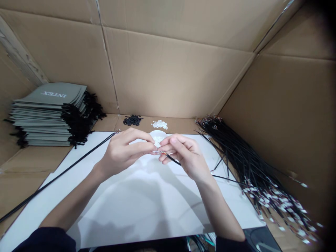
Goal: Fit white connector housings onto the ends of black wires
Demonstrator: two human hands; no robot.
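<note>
My left hand (128, 148) is over the white work surface, its thumb and fingers closed in a pinch at the thin coloured wires (163, 153) that come out of a black cable's end. Whether a small connector is between those fingertips is too small to tell. Facing it, my right hand (187, 154) grips the black cable (173, 160), with some fingers loosely spread near the wires. The cable runs under my right palm and out to the right. Just beyond my fingertips stands a small white dish (155, 133) with tiny white pieces in it, partly hidden by my hands.
Small black pieces (132, 120) and white pieces (159, 124) lie in heaps at the back. Many black cables (238, 150) are piled right. Grey INTEX-printed sleeves (49, 115) are stacked left, near a long black cable (70, 167). Cardboard walls (178, 73) enclose the table (126, 213).
</note>
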